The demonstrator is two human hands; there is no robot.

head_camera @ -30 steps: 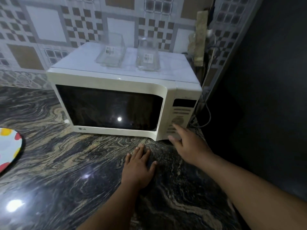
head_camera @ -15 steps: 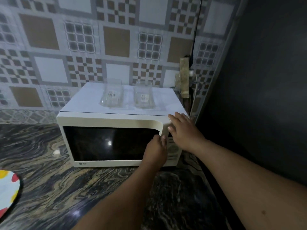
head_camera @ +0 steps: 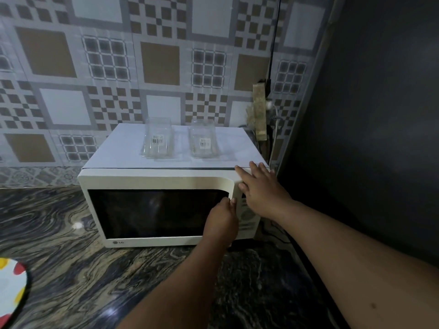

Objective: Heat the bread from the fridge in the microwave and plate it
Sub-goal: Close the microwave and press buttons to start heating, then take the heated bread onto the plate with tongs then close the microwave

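Observation:
A white microwave (head_camera: 154, 180) stands on the dark marbled counter with its dark door (head_camera: 152, 213) closed. My left hand (head_camera: 222, 220) has its fingers curled on the door's right edge, beside the control panel. My right hand (head_camera: 260, 188) lies flat with spread fingers on the microwave's top right front corner, above the panel. A colourful round plate (head_camera: 10, 284) lies at the left edge of the counter. No bread is visible; the dark door glass hides the inside.
Two clear plastic containers (head_camera: 158, 140) (head_camera: 204, 142) with barcode labels rest on top of the microwave. A patterned tile wall rises behind. A dark wall (head_camera: 370, 115) closes the right side, with cables (head_camera: 273, 55) hanging in the corner.
My left hand rose from the counter to the door's right edge. My right hand went from the lower control panel up to the top right corner. The view pulled back and up.

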